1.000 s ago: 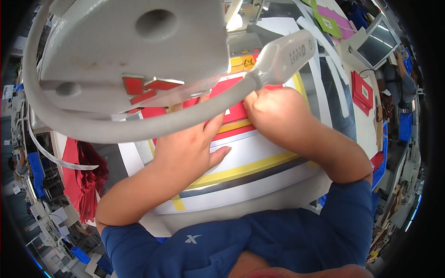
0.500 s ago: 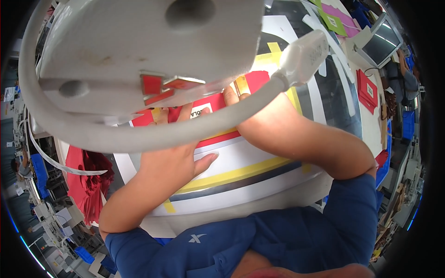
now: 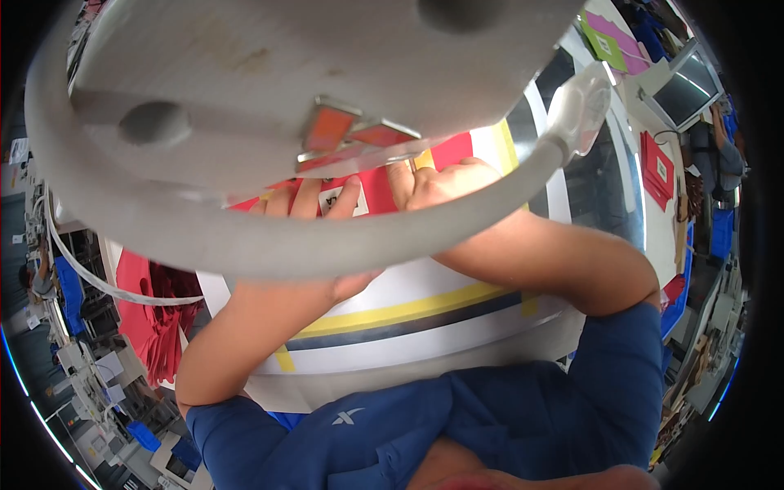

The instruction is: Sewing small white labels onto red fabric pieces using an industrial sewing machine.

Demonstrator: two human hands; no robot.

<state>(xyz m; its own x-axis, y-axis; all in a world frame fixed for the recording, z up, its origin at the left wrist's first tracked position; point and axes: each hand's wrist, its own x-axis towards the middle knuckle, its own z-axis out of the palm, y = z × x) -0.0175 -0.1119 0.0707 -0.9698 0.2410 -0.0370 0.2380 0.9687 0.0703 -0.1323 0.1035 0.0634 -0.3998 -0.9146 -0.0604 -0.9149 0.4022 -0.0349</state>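
Observation:
A piece of red fabric [image 3: 377,189] with a small white label [image 3: 360,206] lies under both my hands on a white sheet edged with yellow tape. My left hand [image 3: 307,200] is open, its fingers spread and lying on the fabric, one beside the label. A grey curved tube [image 3: 245,247] hides much of this hand. My right hand [image 3: 445,184] rests on the fabric's right part, its fingers bent and partly hidden, thumb beside a tan strip [image 3: 423,160]. Whatever its fingers hold, if anything, cannot be made out.
A large grey machine head [image 3: 245,57] with a red emblem hangs over the work. From it the tube curves to a clear-ended lamp [image 3: 581,110]. Red cloth [image 3: 147,318] hangs at left. At right are red pieces [image 3: 657,170], green and purple pieces, and a screen [image 3: 690,90].
The machine head and tube appear farther right and larger in view. My left fingers have shifted slightly on the label. My right hand's fingers look more bent.

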